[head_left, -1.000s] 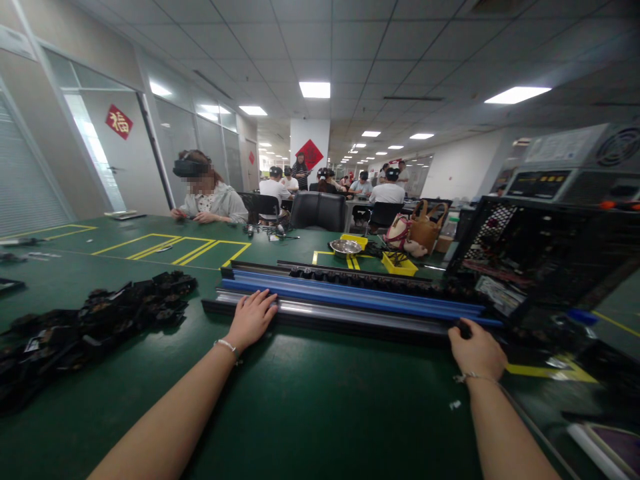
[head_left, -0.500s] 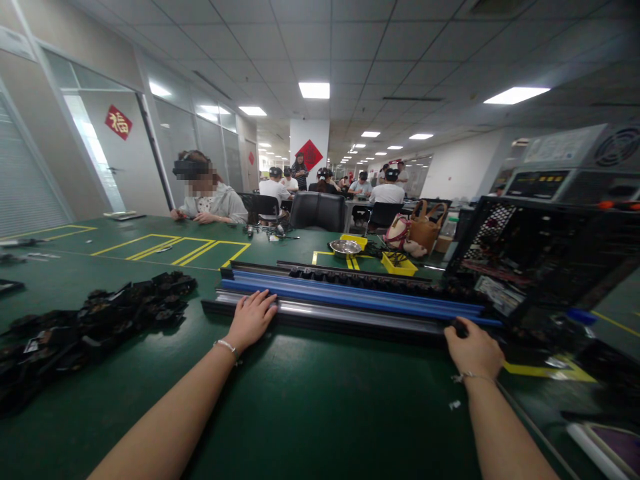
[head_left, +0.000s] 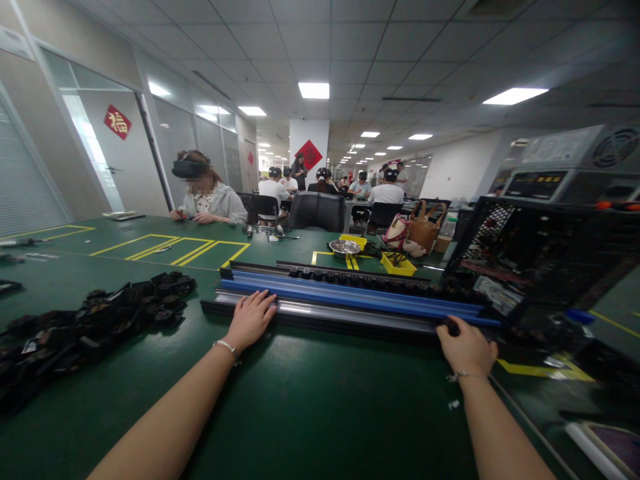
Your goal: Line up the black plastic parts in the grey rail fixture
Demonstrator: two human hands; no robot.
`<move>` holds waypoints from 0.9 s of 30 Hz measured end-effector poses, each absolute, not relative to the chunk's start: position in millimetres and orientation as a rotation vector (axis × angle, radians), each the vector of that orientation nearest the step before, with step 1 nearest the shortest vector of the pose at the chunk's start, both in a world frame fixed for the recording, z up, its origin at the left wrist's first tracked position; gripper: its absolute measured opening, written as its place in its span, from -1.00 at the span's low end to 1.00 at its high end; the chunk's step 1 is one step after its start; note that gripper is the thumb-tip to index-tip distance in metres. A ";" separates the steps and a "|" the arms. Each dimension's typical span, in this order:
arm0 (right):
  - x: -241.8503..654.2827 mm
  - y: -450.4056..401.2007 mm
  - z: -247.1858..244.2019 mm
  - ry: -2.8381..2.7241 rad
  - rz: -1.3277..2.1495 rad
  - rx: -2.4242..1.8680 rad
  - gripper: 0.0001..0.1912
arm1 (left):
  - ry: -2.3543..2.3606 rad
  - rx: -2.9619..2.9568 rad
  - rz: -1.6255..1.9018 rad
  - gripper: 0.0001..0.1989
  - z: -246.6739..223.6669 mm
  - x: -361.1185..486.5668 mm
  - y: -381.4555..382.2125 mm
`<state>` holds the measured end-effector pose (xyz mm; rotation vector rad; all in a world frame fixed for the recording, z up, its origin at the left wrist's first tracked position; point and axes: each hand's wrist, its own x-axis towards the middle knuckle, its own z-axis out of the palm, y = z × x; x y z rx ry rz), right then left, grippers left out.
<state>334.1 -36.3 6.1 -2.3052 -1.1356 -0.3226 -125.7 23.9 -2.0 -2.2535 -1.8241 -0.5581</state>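
Note:
My left hand (head_left: 253, 321) lies with fingers spread on the left part of a long black and silver rail (head_left: 350, 315). At the rail's right end, my right hand (head_left: 467, 345) is closed round a small black part (head_left: 453, 327). Directly behind the silver rail runs a long blue strip (head_left: 345, 293), parallel to it. A row of small black parts (head_left: 360, 279) stands behind the blue strip. What the right fingertips touch underneath is hidden.
A heap of black parts (head_left: 95, 327) covers the left of the green table (head_left: 310, 407). An open computer case (head_left: 550, 260) stands at the right. Farther back are a metal bowl (head_left: 345, 247), a yellow tray (head_left: 399, 268) and a seated person (head_left: 210, 197).
My right hand has moved a little to the left along the rail's end, with the small black part. My left hand has stayed in place on the rail.

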 end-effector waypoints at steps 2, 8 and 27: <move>333.9 -36.0 5.4 -1.125 -0.283 -2.299 -0.53 | -1.826 -2.254 -0.553 -0.55 -2.4 -126.0 24.4; 333.5 -35.6 5.1 -1.115 -0.251 -2.278 -0.56 | -1.831 -2.257 -0.524 -0.55 -1.1 -125.5 23.5; 329.1 -35.9 6.4 -1.135 -0.238 -2.265 -0.55 | -1.810 -2.246 -0.520 -0.55 -0.3 -124.9 22.3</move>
